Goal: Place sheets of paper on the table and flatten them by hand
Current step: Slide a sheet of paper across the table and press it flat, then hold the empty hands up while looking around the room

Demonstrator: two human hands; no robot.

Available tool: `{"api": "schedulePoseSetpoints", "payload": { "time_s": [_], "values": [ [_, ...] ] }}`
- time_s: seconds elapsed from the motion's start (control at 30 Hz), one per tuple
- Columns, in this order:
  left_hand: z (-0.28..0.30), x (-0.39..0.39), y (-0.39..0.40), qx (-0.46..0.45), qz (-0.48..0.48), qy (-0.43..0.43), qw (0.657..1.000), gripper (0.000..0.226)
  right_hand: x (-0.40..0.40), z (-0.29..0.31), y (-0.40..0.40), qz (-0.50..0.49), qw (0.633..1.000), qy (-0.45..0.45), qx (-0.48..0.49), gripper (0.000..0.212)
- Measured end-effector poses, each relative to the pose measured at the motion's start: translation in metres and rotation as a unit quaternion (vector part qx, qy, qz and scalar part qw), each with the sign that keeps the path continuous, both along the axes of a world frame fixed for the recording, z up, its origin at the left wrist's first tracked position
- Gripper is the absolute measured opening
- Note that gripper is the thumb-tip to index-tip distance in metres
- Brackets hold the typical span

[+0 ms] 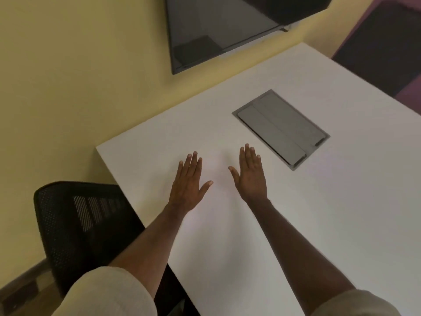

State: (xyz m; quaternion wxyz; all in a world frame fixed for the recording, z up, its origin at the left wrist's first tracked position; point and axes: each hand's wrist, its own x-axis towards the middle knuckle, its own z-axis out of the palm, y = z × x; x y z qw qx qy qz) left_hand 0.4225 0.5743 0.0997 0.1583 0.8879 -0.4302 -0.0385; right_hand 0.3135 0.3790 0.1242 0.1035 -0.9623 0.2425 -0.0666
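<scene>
Both my hands lie flat, palms down, on the white table [319, 224]. My left hand [188, 183] rests near the table's left edge with fingers stretched out and thumb spread. My right hand [250, 176] lies a short way to its right, fingers together and thumb apart. Neither hand holds anything. The surface under and between the hands is uniformly white; I cannot tell whether a sheet of paper lies there, as no paper edge shows.
A grey hatch cover [281, 128] is set into the table beyond my right hand. A black mesh chair [84, 226] stands left of the table. A dark screen [216, 30] hangs on the yellow wall. A dark purple seat [387, 49] stands far right.
</scene>
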Motion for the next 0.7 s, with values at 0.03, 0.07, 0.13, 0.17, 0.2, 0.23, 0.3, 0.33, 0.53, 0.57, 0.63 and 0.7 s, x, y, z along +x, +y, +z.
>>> {"api": "schedulePoseSetpoints", "payload": {
  "time_s": [0.03,0.07,0.13,0.17,0.2,0.23,0.3,0.33,0.53,0.57,0.63,0.7],
  "values": [
    [0.011,-0.001,-0.009,-0.005,-0.018,-0.002,1.0,0.08,-0.006,0.011,-0.001,-0.014,1.0,-0.009,-0.004,0.073],
    [0.023,-0.002,-0.019,-0.01,-0.035,-0.002,0.999,0.081,-0.012,0.022,-0.003,-0.026,0.999,-0.017,-0.01,0.072],
    [0.045,-0.008,-0.038,-0.024,-0.065,-0.004,0.998,0.085,-0.028,0.042,-0.008,-0.053,0.998,-0.032,-0.022,0.072],
    [0.056,-0.012,-0.048,-0.031,-0.08,-0.006,0.996,0.087,-0.037,0.053,-0.011,-0.069,0.996,-0.038,-0.028,0.072],
    [0.067,-0.017,-0.058,-0.038,-0.096,-0.008,0.995,0.088,-0.047,0.063,-0.014,-0.089,0.994,-0.046,-0.034,0.072],
    [0.078,-0.023,-0.068,-0.045,-0.115,-0.011,0.992,0.089,-0.06,0.072,-0.016,-0.113,0.991,-0.056,-0.039,0.072],
    [0.096,-0.038,-0.089,-0.06,-0.159,-0.017,0.985,0.09,-0.089,0.09,-0.021,-0.162,0.983,-0.073,-0.051,0.072],
    [0.104,-0.048,-0.099,-0.069,-0.182,-0.02,0.981,0.09,-0.106,0.097,-0.022,-0.187,0.978,-0.077,-0.054,0.073],
    [0.133,-0.142,-0.158,-0.129,-0.313,-0.011,0.941,0.091,-0.231,0.129,-0.018,-0.323,0.94,-0.071,-0.08,0.075],
    [0.134,-0.163,-0.166,-0.134,-0.331,-0.005,0.934,0.09,-0.253,0.132,-0.015,-0.339,0.935,-0.066,-0.083,0.075],
    [0.135,-0.206,-0.18,-0.14,-0.365,0.0,0.92,0.088,-0.297,0.135,-0.009,-0.367,0.924,-0.059,-0.086,0.076],
    [0.132,-0.248,-0.189,-0.136,-0.399,0.003,0.907,0.087,-0.341,0.134,0.001,-0.402,0.91,-0.059,-0.083,0.076]
  ]
}}
